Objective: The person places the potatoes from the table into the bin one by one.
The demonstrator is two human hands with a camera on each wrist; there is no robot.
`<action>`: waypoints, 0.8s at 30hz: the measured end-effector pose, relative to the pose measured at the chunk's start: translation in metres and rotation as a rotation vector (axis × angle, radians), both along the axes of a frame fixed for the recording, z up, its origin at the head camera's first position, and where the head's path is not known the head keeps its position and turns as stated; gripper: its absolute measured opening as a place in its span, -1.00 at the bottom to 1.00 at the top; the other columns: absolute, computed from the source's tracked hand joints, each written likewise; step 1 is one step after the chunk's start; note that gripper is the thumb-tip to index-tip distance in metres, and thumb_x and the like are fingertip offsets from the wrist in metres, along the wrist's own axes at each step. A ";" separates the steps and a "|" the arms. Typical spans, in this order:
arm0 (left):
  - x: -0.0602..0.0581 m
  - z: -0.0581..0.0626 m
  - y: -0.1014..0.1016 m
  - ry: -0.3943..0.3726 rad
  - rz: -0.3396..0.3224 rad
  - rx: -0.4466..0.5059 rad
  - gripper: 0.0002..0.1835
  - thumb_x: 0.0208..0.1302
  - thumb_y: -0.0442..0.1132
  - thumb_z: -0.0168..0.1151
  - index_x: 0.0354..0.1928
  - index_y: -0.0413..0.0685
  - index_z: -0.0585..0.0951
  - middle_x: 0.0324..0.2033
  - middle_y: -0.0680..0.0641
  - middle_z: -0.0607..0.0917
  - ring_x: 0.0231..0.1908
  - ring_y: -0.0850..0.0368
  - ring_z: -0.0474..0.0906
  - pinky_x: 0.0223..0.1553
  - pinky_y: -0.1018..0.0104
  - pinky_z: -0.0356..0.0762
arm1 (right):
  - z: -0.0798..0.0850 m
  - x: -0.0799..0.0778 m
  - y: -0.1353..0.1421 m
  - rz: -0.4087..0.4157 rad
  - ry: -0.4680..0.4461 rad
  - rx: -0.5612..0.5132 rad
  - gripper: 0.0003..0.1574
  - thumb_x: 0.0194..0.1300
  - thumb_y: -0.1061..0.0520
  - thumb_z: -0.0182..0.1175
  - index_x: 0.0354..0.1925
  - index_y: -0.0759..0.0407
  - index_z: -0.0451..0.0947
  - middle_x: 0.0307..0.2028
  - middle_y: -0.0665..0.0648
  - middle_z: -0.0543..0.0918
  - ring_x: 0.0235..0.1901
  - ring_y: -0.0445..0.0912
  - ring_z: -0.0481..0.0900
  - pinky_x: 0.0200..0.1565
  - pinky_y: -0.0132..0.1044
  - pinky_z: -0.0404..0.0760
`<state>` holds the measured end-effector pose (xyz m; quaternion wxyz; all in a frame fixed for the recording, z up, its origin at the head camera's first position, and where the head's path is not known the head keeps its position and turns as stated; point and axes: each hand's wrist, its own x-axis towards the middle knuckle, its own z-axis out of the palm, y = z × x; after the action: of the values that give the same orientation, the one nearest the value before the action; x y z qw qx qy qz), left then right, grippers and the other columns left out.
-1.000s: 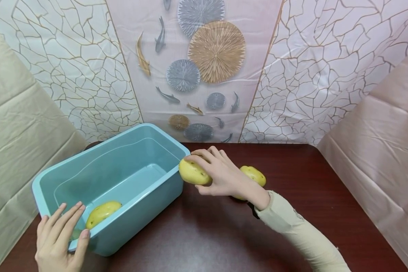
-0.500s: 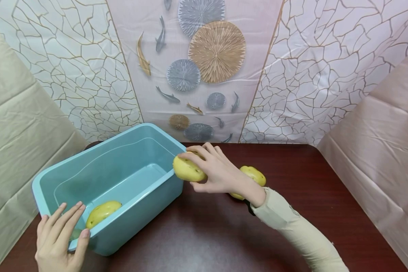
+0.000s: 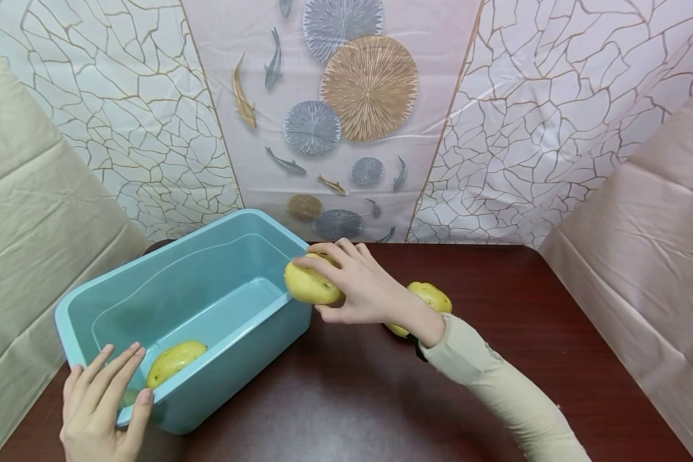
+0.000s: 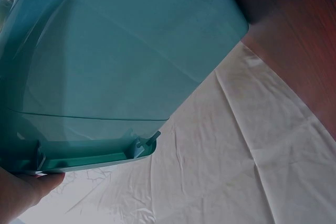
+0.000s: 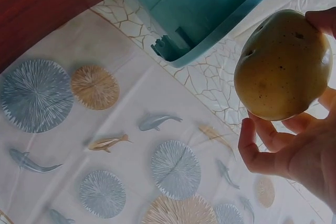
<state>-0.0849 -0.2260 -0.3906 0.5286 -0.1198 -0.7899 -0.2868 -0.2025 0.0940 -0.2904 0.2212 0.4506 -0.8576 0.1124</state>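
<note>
One set of our fingers, the right hand's (image 3: 360, 285), grasps a potato (image 3: 312, 280) near the tub's (image 3: 237, 359) rim; our left hand (image 3: 101, 407) rests straight fingers over its near end. Inside lies another potato (image 3: 176, 362); behind our right wrist, on the table (image 3: 554, 333), shows at least one more potato (image 3: 431, 296).

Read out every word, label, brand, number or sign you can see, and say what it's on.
No writing is readable: none shows on the potatoes, the turquoise plastic tub or the wooden tabletop. The backdrop bears only printed fish, round motifs and crackle pattern.
</note>
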 end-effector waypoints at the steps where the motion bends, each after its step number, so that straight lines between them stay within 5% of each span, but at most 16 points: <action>1: 0.000 0.000 0.000 0.002 0.000 -0.001 -0.52 0.17 0.04 0.04 -0.12 -0.23 0.62 -0.01 0.06 0.61 0.16 0.15 0.37 0.24 0.06 0.02 | 0.001 0.000 -0.001 0.001 0.002 0.000 -0.18 -0.14 -0.14 0.23 0.16 -0.15 0.26 0.07 0.02 0.37 -0.09 -0.11 0.27 -0.21 -0.21 0.22; 24: 0.000 0.001 0.001 0.012 -0.003 0.008 -0.52 0.16 0.04 0.04 -0.14 -0.23 0.63 -0.02 0.10 0.61 0.15 0.17 0.38 0.23 0.16 0.03 | 0.011 -0.005 -0.017 0.017 0.031 0.004 -0.22 -0.09 -0.13 0.21 0.17 -0.18 0.27 0.09 0.01 0.36 -0.04 -0.12 0.30 -0.21 -0.22 0.21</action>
<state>-0.0853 -0.2246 -0.3898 0.5334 -0.1205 -0.7854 -0.2900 -0.2072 0.0772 -0.2790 0.2328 0.4600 -0.8503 0.1057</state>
